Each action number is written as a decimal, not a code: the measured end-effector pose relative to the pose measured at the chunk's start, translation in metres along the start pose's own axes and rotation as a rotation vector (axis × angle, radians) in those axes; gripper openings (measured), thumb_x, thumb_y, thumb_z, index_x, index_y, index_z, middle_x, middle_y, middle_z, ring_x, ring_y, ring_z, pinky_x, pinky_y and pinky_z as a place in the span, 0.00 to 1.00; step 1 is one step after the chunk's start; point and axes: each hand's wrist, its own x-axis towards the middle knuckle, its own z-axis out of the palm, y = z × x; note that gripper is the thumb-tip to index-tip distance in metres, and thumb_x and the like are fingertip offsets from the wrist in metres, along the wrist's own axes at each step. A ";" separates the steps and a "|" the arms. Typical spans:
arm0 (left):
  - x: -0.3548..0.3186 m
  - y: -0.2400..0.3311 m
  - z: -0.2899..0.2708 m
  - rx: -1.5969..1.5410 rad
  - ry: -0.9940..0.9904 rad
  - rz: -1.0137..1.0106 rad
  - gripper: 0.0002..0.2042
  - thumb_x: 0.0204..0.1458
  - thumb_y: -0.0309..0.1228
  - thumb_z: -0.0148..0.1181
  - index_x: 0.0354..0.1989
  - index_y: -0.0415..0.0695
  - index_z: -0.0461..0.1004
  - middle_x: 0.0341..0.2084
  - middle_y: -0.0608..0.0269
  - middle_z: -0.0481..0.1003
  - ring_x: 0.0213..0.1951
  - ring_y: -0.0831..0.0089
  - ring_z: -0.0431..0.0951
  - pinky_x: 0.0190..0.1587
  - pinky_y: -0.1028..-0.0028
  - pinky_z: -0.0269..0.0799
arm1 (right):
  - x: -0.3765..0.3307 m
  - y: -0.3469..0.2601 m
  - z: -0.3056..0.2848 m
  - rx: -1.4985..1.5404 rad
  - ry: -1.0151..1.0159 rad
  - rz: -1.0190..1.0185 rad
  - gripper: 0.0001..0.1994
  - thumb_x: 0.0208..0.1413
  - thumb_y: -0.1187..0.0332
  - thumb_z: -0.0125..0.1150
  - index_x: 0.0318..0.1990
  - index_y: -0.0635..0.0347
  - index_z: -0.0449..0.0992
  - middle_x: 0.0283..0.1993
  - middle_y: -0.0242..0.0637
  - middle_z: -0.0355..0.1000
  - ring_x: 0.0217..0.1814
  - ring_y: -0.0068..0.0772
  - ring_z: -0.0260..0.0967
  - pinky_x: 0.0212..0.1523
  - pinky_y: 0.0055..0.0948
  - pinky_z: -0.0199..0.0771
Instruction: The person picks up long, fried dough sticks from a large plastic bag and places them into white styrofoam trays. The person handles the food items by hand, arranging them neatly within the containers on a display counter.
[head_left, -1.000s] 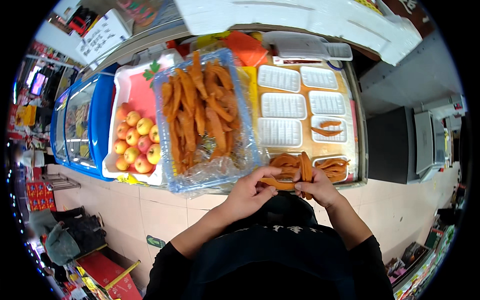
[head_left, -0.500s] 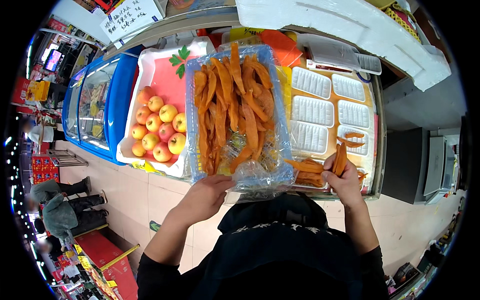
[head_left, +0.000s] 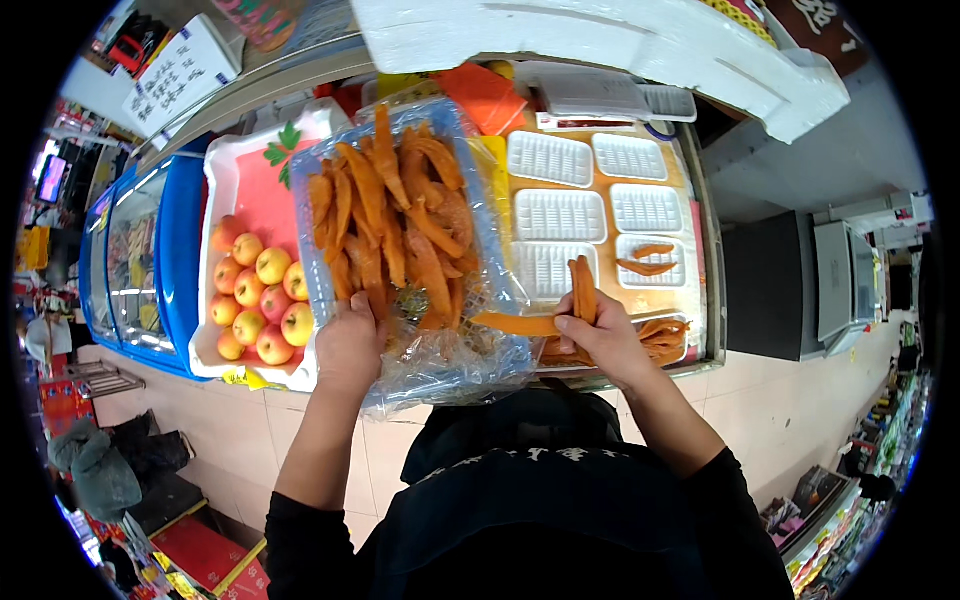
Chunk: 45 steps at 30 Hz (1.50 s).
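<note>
**Strips lifted, big bag tipping toward you**

Since half a second ago your right hand has drifted left, from over the filled tray toward the corner of the bag, and the strips it carries now stand higher above the bench.

Your right hand is closed around several orange dried-fruit strips: some point upward, and one lies flat, sticking out leftward toward the bag. Your left hand is clamped on the near edge of the clear plastic bag of strips, which sits propped and tilted between the tray of apples and the white trays.

- The flat strip looks pinched only at its end. A loosened grip could drop it onto the floor tiles, not into a tray.
- The bag's crumpled plastic overhangs the bench edge toward your body. If your left hand slackens, its weight could slide it off.
- One near tray already holds a heap of strips; adding there carelessly could spill them over its rim.
- Another tray holds only a couple.
</note>
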 end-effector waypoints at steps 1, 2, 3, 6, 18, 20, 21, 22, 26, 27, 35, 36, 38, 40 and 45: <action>0.003 0.004 0.001 0.068 -0.028 0.026 0.16 0.48 0.32 0.58 0.41 0.37 0.65 0.36 0.46 0.73 0.35 0.54 0.78 0.37 0.60 0.74 | 0.000 0.002 -0.001 0.025 0.022 0.018 0.07 0.54 0.76 0.58 0.39 0.62 0.69 0.28 0.28 0.67 0.26 0.16 0.65 0.30 0.17 0.68; 0.005 0.006 0.003 0.137 -0.054 0.051 0.15 0.48 0.31 0.58 0.40 0.36 0.64 0.35 0.45 0.72 0.35 0.53 0.78 0.37 0.60 0.74 | 0.000 0.007 0.000 -0.054 0.006 0.011 0.06 0.55 0.75 0.58 0.39 0.61 0.70 0.30 0.27 0.67 0.28 0.16 0.65 0.31 0.17 0.68; 0.009 0.006 0.004 0.134 -0.076 0.057 0.12 0.48 0.30 0.57 0.35 0.36 0.63 0.35 0.44 0.72 0.36 0.52 0.77 0.37 0.60 0.75 | -0.001 0.007 0.001 -0.143 -0.004 -0.049 0.06 0.54 0.74 0.59 0.39 0.62 0.70 0.31 0.28 0.68 0.29 0.18 0.66 0.32 0.20 0.69; 0.009 0.004 0.005 0.118 -0.033 -0.015 0.12 0.45 0.30 0.57 0.36 0.37 0.65 0.35 0.48 0.72 0.35 0.52 0.77 0.37 0.60 0.74 | -0.001 -0.005 0.011 -0.464 -0.038 -0.303 0.09 0.51 0.71 0.60 0.39 0.63 0.70 0.33 0.34 0.68 0.32 0.28 0.68 0.35 0.28 0.69; 0.002 -0.046 -0.041 -0.481 0.432 0.054 0.11 0.51 0.23 0.51 0.43 0.35 0.72 0.28 0.55 0.74 0.28 0.67 0.75 0.32 0.72 0.72 | 0.052 -0.053 0.060 -0.967 -0.399 -0.441 0.13 0.49 0.66 0.56 0.36 0.68 0.66 0.38 0.54 0.69 0.42 0.57 0.68 0.43 0.46 0.68; 0.003 -0.050 -0.044 -0.679 0.437 -0.029 0.11 0.55 0.25 0.49 0.44 0.34 0.71 0.27 0.58 0.75 0.27 0.75 0.75 0.32 0.78 0.71 | 0.061 -0.044 0.071 -1.087 -0.409 -0.552 0.11 0.49 0.68 0.55 0.35 0.67 0.65 0.39 0.52 0.68 0.40 0.56 0.69 0.41 0.45 0.70; 0.004 -0.047 -0.045 -0.809 0.421 -0.094 0.12 0.56 0.26 0.48 0.45 0.33 0.71 0.27 0.59 0.75 0.27 0.77 0.75 0.32 0.79 0.71 | 0.065 -0.040 0.074 -1.144 -0.416 -0.553 0.11 0.49 0.69 0.55 0.36 0.66 0.64 0.39 0.52 0.68 0.40 0.55 0.69 0.40 0.44 0.70; 0.006 -0.044 -0.048 -0.938 0.403 -0.157 0.12 0.58 0.27 0.48 0.45 0.33 0.72 0.27 0.60 0.75 0.26 0.79 0.74 0.32 0.81 0.71 | 0.069 -0.038 0.078 -1.201 -0.420 -0.553 0.11 0.48 0.70 0.54 0.36 0.66 0.64 0.39 0.51 0.68 0.40 0.55 0.70 0.39 0.44 0.71; 0.016 -0.032 -0.073 -1.001 0.447 -0.134 0.13 0.58 0.27 0.46 0.46 0.32 0.71 0.26 0.62 0.74 0.27 0.79 0.74 0.33 0.81 0.71 | 0.076 -0.035 0.086 -1.307 -0.342 -0.545 0.16 0.47 0.72 0.55 0.44 0.63 0.62 0.41 0.52 0.66 0.40 0.53 0.71 0.38 0.42 0.73; 0.016 -0.028 -0.078 -1.037 0.480 -0.144 0.12 0.57 0.26 0.48 0.45 0.34 0.73 0.28 0.61 0.75 0.26 0.79 0.75 0.32 0.80 0.71 | 0.077 -0.033 0.085 -1.315 -0.346 -0.514 0.20 0.47 0.72 0.57 0.49 0.63 0.61 0.44 0.52 0.66 0.42 0.53 0.70 0.39 0.42 0.73; 0.057 -0.001 -0.077 -0.918 0.553 0.059 0.15 0.54 0.24 0.54 0.50 0.38 0.71 0.39 0.60 0.75 0.39 0.74 0.76 0.44 0.77 0.72 | 0.074 -0.033 0.080 -1.174 -0.334 -0.497 0.30 0.46 0.73 0.61 0.59 0.58 0.58 0.51 0.53 0.62 0.48 0.57 0.67 0.47 0.42 0.72; 0.061 0.001 -0.073 -0.828 0.557 0.074 0.16 0.52 0.24 0.56 0.50 0.39 0.71 0.41 0.59 0.75 0.42 0.71 0.76 0.46 0.76 0.72 | 0.074 -0.034 0.080 -1.148 -0.328 -0.493 0.30 0.46 0.73 0.61 0.59 0.58 0.58 0.51 0.53 0.61 0.48 0.57 0.67 0.48 0.42 0.71; 0.071 -0.009 -0.048 -0.467 0.477 0.128 0.17 0.49 0.24 0.58 0.50 0.41 0.71 0.44 0.58 0.74 0.45 0.65 0.75 0.49 0.72 0.70 | 0.072 -0.035 0.085 -1.114 -0.320 -0.493 0.30 0.46 0.73 0.61 0.58 0.58 0.59 0.51 0.52 0.61 0.49 0.57 0.66 0.48 0.42 0.71; 0.073 -0.007 -0.045 -0.383 0.451 0.173 0.18 0.47 0.24 0.59 0.49 0.42 0.71 0.47 0.56 0.73 0.48 0.60 0.73 0.51 0.68 0.68 | 0.071 -0.039 0.083 -1.090 -0.284 -0.480 0.29 0.46 0.73 0.61 0.58 0.58 0.60 0.51 0.51 0.60 0.49 0.56 0.66 0.49 0.41 0.71; 0.036 -0.027 -0.054 -0.397 0.599 0.088 0.17 0.45 0.26 0.61 0.46 0.42 0.72 0.43 0.53 0.72 0.46 0.54 0.71 0.49 0.62 0.68 | 0.075 -0.030 0.072 -1.325 -0.378 -0.609 0.25 0.47 0.73 0.60 0.56 0.58 0.63 0.47 0.47 0.63 0.47 0.53 0.68 0.47 0.39 0.72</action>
